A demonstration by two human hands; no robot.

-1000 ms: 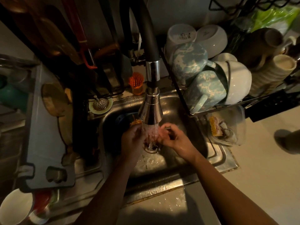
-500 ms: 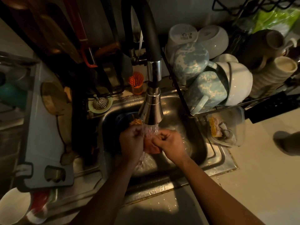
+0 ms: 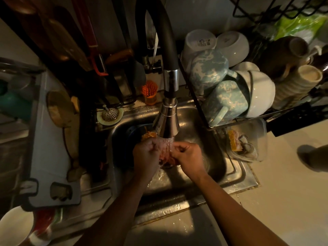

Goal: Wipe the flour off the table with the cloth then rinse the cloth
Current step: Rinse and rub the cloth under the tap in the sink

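Hands have drawn together under the tap [image 3: 167,125]: left hand [image 3: 146,153] and right hand [image 3: 189,158] each keep a curled grip on the reddish cloth [image 3: 166,159], bunched in the stream over the sink [image 3: 215,157], so the rinse looks well underway

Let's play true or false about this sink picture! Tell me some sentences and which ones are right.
1. Water pours from the tap onto the cloth. True.
2. The left hand and right hand both grip the cloth. True.
3. The cloth lies on the counter. False: it is held over the sink.
4. Blue mugs stand inside the sink. False: the blue mugs sit in the dish rack beside it.
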